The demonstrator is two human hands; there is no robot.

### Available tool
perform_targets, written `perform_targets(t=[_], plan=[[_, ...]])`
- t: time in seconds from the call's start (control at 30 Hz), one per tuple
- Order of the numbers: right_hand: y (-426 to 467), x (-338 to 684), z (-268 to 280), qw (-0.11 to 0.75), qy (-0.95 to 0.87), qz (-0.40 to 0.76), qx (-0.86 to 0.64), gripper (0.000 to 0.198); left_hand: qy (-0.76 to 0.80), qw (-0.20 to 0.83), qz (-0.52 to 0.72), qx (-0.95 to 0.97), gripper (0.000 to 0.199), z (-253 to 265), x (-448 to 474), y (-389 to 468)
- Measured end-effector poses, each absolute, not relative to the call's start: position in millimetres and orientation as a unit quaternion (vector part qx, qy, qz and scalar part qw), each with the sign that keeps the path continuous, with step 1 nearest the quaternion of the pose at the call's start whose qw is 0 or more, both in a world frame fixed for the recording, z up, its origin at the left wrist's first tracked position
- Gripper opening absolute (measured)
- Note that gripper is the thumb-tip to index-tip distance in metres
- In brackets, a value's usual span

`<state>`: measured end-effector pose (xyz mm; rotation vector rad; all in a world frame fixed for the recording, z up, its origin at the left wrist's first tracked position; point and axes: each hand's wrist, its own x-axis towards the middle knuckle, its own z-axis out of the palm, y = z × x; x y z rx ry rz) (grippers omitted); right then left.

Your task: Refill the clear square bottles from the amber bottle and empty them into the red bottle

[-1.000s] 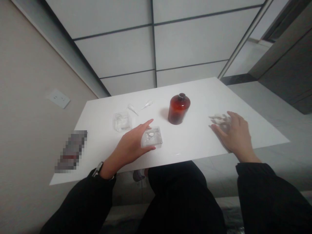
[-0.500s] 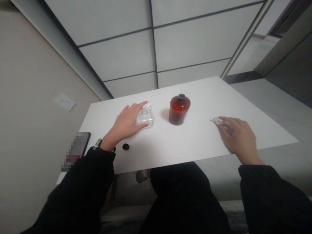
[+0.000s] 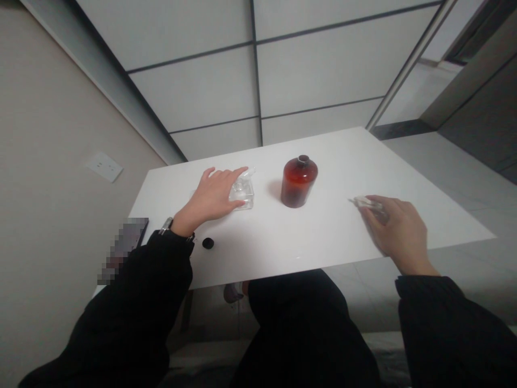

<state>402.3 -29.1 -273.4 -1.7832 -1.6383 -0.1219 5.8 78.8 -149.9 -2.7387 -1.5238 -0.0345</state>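
Head view looks down on a white table (image 3: 331, 231) with two hands at work on it. Left of the middle, the left hand (image 3: 239, 186) is spread wide around a clear jar (image 3: 245, 198). The thumb is on the near side and the fingers are on the far side, so the jar sits between them. It seems held this way so that it does not slide. The back of the hand hides part of it. Just past the fingertips, something clear (image 3: 251, 172) pokes out, too faint to name.

On the right of the frame, the right hand (image 3: 369, 211) has its thumb and fingers close together on a small, whitish clear piece (image 3: 364, 201). I cannot tell what it is. The hand is low by the table, perhaps to keep the piece steady.

Between the hands, a brown bottle (image 3: 299, 186) stands upright with no lid on its neck. It is well apart from the right hand, maybe to leave room for both hands. Below the left wrist, a round black thing (image 3: 208, 243) lies flat near the sleeve. At the left edge of the table is a dark flat thing (image 3: 125, 242), blurred and partly hidden by the sleeve.
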Motion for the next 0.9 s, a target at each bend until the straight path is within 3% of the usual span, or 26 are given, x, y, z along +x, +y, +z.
perform_targets(t=[0.37,0.53,0.77,0.9], plan=[[-30.7,399.6,-271.7,0.291,-0.614,-0.056,-0.731,0.036,-0.491,-0.013,-0.012,-0.871,0.088,-155.6,1.6,78.3],[-29.1,401.3,-275.0,0.289,-0.624,-0.083,-0.721,0.043,-0.489,-0.012,-0.058,-0.87,0.103,-154.0,-27.2,81.5],[-25.4,403.9,-281.9,0.294,-0.613,-0.096,-0.727,0.059,-0.523,-0.165,-0.101,-0.83,0.117,-165.9,-87.6,89.0],[-25.5,403.8,-282.2,0.28,-0.612,-0.103,-0.732,0.058,-0.502,-0.195,-0.111,-0.836,0.113,-177.0,-86.1,92.6]])
